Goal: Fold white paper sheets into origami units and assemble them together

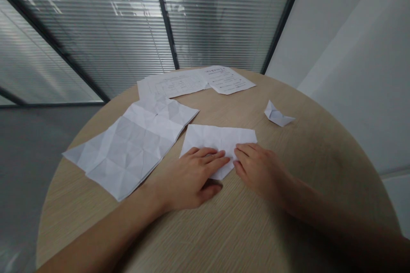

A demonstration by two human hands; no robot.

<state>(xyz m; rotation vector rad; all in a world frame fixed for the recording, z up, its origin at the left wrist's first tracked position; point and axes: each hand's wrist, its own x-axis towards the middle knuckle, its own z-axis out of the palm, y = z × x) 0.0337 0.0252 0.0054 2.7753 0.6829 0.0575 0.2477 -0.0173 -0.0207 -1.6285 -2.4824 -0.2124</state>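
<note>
Paper (pixel 219 135) lies under my open left hand (pixel 194 175), probably for steadying; my right hand (pixel 260 168) curls at its edge, pinch unclear.

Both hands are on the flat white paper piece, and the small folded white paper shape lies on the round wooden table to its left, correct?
Wrong side: in the head view, the small folded white paper shape lies on the round wooden table right of the flat white paper piece. The left hand and right hand touch that piece.
</note>
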